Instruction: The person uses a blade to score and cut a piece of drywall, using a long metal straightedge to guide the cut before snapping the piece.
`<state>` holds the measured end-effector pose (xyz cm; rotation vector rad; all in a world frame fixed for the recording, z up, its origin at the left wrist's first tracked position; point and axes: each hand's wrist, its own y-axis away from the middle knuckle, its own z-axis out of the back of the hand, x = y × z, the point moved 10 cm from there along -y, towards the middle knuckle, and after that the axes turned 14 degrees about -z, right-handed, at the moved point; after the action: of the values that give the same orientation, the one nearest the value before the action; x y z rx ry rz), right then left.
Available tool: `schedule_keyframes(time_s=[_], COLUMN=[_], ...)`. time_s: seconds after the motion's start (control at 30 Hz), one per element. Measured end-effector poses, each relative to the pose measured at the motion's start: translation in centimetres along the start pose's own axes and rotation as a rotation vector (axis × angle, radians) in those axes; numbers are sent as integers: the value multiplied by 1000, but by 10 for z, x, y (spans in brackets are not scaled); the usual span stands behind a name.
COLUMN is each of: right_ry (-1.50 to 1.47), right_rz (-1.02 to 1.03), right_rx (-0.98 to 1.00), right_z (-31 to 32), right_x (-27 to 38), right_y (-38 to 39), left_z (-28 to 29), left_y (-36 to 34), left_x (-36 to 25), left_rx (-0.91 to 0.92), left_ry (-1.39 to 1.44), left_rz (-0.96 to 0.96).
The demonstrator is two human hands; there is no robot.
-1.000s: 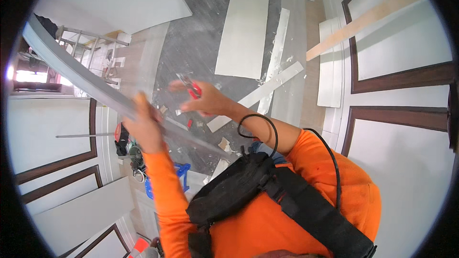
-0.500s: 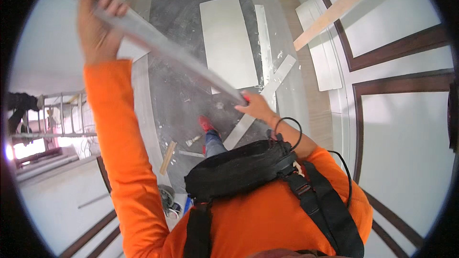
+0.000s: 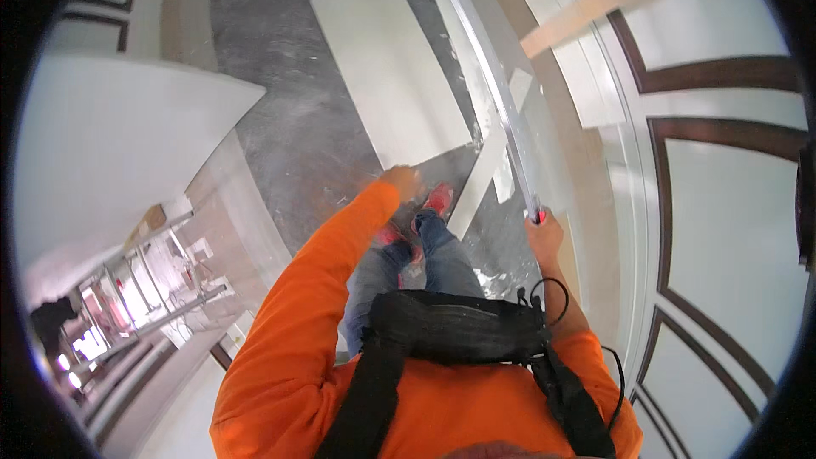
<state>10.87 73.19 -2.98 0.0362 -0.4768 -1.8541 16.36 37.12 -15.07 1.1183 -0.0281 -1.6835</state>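
My right hand (image 3: 546, 234) is closed around the near end of a long, slim silvery metal straightedge (image 3: 495, 68). A bit of red shows at that end, by my fingers. The bar runs up and away from me, along the right of the floor, and leaves the picture at the top. My left hand (image 3: 403, 180) is in front of me, over the near edge of a white rectangular board (image 3: 391, 68) lying on the grey floor. Motion smears its fingers, so whether it touches the board is unclear.
White strips (image 3: 476, 191) and debris lie on the dusty floor beside the board. At right, a wooden plank (image 3: 612, 8) slants before a white wall with brown trim (image 3: 714, 127). A large white panel (image 3: 127, 136) juts in at left, with a metal ladder-like frame (image 3: 157, 314) below it.
My left hand has let go of the bar's far end and come down toward the board. The bar has swung right, its near end still in my right hand. My view has turned.
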Motion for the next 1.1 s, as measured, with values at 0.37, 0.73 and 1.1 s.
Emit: schedule_keyframes(time_s=[0.37, 0.73, 1.1], right_ry=[-60, -110, -58], right_rz=[-242, -398, -444], right_rx=[-80, -72, -89], right_z=[-259, -441, -473], right_x=[-31, -50, -58], right_y=[-168, -230, -272], left_z=[-110, -168, -152], left_y=[-280, -429, -478], left_x=[166, 210, 216], left_rx=[99, 88, 81], left_ry=[-565, -675, -660], left_rz=[-340, -609, -652])
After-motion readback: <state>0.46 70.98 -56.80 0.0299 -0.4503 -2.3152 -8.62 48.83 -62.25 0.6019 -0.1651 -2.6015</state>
